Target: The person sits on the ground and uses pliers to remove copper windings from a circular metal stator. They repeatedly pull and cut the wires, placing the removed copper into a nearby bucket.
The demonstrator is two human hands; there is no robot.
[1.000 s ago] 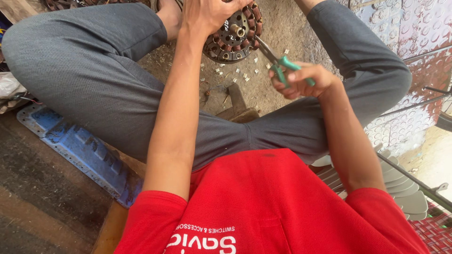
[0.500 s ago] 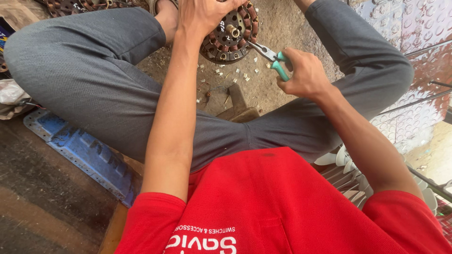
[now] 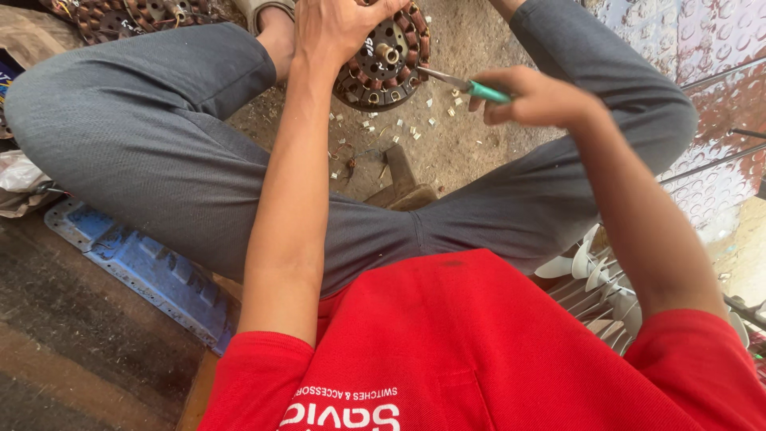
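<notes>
Soft, even daylight, faint shadows, sharp focus, slight stretching at edges.

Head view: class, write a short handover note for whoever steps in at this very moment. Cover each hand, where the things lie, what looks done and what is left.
Left hand: gripping the top rim of the round wound motor stator, steadying it on the ground between the legs.
Right hand: closed on green-handled pliers, tips at the stator's right edge.
Small pale cut bits lie scattered on the ground below the stator, so some cutting looks done.
Left: copper windings remain around most of the rim.
</notes>
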